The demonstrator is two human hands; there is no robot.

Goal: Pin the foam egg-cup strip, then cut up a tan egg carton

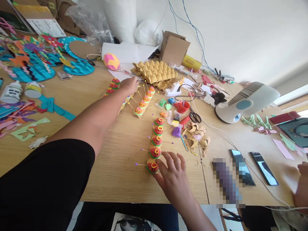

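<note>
Across the table reaches my left hand (129,85), closed beside the far egg-carton caterpillars; whatever its bunched fingers hold is too small to make out. My right hand (174,170) has its thumb and index finger around the near end of a red-and-green egg-carton caterpillar (157,140), the other fingers raised. Yellow rings and small faces top its humps, and purple-headed pins stick out at its sides. Farther back lies an orange-and-green caterpillar (144,102) with yellow-headed pins. Another red one (113,86) is partly covered by my left arm, as is a strip beside it.
An egg tray (155,71) lies at the back. Right of the caterpillars are scissors (195,116), a red cup (182,107), a purple clay lump (176,132) and carton scraps (196,134). A white fan (245,101) and phones (264,168) stand and lie farther right, near another person's hand (302,183).
</note>
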